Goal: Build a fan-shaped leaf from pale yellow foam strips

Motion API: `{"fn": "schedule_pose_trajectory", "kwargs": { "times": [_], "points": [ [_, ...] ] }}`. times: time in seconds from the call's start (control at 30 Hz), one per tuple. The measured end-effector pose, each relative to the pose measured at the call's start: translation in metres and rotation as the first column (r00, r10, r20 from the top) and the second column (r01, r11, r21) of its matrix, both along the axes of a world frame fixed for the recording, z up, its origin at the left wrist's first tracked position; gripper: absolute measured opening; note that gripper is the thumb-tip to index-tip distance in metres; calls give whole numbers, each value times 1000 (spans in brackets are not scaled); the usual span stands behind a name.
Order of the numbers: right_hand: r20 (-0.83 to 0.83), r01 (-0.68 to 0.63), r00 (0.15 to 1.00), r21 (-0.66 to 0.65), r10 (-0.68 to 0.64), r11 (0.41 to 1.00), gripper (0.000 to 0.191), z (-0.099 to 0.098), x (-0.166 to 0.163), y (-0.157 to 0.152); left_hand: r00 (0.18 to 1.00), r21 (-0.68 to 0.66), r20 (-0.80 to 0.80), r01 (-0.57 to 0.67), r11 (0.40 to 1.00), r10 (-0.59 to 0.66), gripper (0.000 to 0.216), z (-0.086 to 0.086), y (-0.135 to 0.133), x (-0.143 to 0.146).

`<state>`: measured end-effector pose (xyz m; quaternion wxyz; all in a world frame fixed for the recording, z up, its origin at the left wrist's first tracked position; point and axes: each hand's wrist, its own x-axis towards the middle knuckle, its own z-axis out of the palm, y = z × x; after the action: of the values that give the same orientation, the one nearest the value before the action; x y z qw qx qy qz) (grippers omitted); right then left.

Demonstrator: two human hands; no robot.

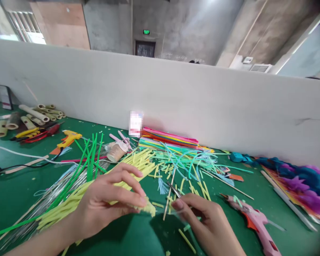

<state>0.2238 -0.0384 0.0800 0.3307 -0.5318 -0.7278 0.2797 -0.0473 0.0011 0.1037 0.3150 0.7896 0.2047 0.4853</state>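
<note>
My left hand is low in the middle of the view, its fingers pinched on a small pale yellow piece made of cut strips. Just to its right my right hand is closed round small scissors, whose blades point up and left toward the yellow piece. Both hands hover over the green table. Behind the left hand lies a bundle of long yellow strips.
A pink glue gun lies right of my right hand; a yellow glue gun sits at back left. Green strips, teal strips, a paper cup, bamboo tubes and coloured feathers crowd the table before a white wall.
</note>
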Motion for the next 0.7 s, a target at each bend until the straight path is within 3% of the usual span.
{"fn": "schedule_pose_trajectory", "kwargs": {
  "times": [0.1, 0.17, 0.2, 0.23, 0.27, 0.3, 0.37, 0.43, 0.47, 0.53, 0.6, 0.7],
  "points": [
    [-3, 92, 995, 298, -96, 950, 19, 4, 1, 6, 983, 187, -118, -121, 975, 144, 35, -5, -5, -2],
    [-3, 172, 980, 508, -198, 844, 15, 7, 3, 5, 938, 21, -10, -347, 938, 347, 39, -16, -9, 4],
    [2, 190, 971, 593, -238, 782, 16, 7, 3, 3, 917, -186, 76, -373, 909, 392, 57, -22, -12, 9],
    [6, 195, 965, 657, -264, 728, 18, 7, 3, 1, 915, -403, 175, -271, 874, 364, 79, -28, -16, 14],
    [9, 191, 961, 700, -276, 688, 20, 5, 3, -2, 913, -601, 276, -78, 796, 299, 87, -34, -20, 19],
    [17, 180, 960, 725, -279, 665, 22, 2, 3, -4, 905, -734, 361, 125, 667, 227, 86, -38, -24, 24],
    [56, 137, 963, 738, -262, 660, 27, -8, 4, -9, 886, -841, 430, 323, 434, 172, 72, -42, -31, 30],
    [128, 69, 966, 711, -225, 700, 31, -19, 6, -12, 905, -889, 392, 328, 318, 164, 53, -43, -35, 32],
    [166, 38, 965, 682, -205, 730, 34, -24, 7, -14, 919, -907, 352, 287, 309, 179, 45, -44, -36, 33],
    [213, 13, 961, 603, -176, 798, 38, -32, 7, -15, 922, -910, 315, 227, 347, 223, 38, -46, -35, 34],
    [203, 48, 962, 526, -180, 849, 40, -36, 4, -18, 918, -892, 321, 211, 399, 233, 39, -52, -34, 36],
    [125, 128, 972, 436, -201, 891, 34, -42, -12, -25, 924, -900, 300, 192, 390, 237, 39, -61, -35, 42]
  ]
}}
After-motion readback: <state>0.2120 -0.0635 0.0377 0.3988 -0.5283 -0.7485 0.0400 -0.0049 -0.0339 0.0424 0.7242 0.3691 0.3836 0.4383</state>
